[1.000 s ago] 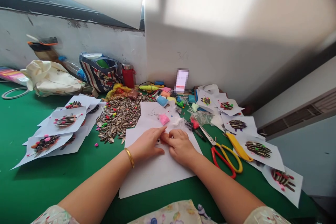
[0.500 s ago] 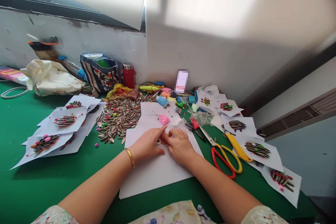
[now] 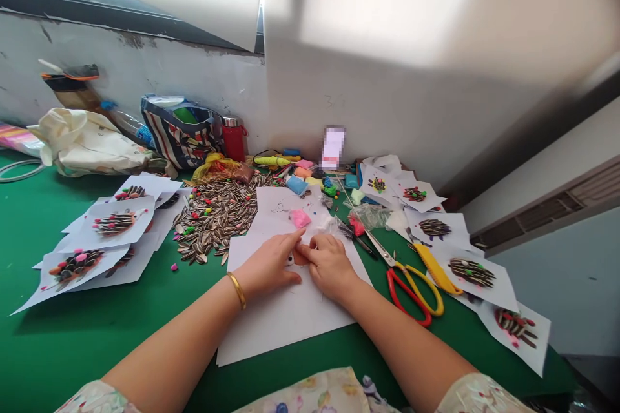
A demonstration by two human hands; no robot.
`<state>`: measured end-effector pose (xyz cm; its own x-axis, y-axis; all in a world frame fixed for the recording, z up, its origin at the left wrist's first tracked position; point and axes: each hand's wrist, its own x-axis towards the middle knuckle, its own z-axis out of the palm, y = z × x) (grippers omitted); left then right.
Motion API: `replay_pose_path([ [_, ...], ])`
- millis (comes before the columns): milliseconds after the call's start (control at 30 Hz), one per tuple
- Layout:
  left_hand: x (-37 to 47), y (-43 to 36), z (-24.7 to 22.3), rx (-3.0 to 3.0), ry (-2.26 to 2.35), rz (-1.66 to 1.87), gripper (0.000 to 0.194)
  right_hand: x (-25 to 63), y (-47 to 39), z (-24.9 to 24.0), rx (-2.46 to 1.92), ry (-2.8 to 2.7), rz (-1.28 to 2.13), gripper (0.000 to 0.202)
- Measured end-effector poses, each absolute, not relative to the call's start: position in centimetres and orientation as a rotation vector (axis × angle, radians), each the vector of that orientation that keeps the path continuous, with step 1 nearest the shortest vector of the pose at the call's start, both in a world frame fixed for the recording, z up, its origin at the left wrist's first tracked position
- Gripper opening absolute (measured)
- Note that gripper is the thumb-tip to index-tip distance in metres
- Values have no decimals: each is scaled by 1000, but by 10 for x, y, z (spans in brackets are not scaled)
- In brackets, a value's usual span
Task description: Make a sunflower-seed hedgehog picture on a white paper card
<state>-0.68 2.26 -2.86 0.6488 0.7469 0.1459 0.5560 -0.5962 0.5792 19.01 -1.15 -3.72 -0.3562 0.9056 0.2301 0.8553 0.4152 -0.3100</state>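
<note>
Both hands meet over a stack of white paper (image 3: 271, 335) on the green table. My left hand (image 3: 276, 261) rests on the sheet with its fingers stretched out and the thumb apart. My right hand (image 3: 332, 268) has its fingers bent and bunched, pressing a flat piece of orange-brown modelling clay (image 3: 301, 258). A small googly eye (image 3: 290, 259) shows beside the clay, between the hands; my fingers hide part of the clay. Just beyond the fingertips lies a lump of pink clay (image 3: 299, 218). A pile of sunflower seeds (image 3: 216, 213) spreads to the left of the paper.
Scissors (image 3: 411, 284) with red and yellow handles and a yellow utility knife (image 3: 436, 269) lie right. Seed-covered pictures on paper are stacked left (image 3: 113, 222) and right (image 3: 472, 272). A red flask (image 3: 234, 140), bags and a phone (image 3: 333, 147) line the wall.
The whole view has shifted slightly. My right fingers have moved a little, and more of the orange-brown clay shows between the hands. The left hand is nearly unchanged.
</note>
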Motion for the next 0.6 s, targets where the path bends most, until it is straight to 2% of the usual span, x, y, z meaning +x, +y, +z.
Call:
replay_pose_path([
  [267,-7,22,-31,2378,1014,537,107,191,-11,-37,-1486,-2267,233,40],
  [600,-7,22,-27,2342,1010,541,110,201,-5,-41,-1519,-2125,326,47],
])
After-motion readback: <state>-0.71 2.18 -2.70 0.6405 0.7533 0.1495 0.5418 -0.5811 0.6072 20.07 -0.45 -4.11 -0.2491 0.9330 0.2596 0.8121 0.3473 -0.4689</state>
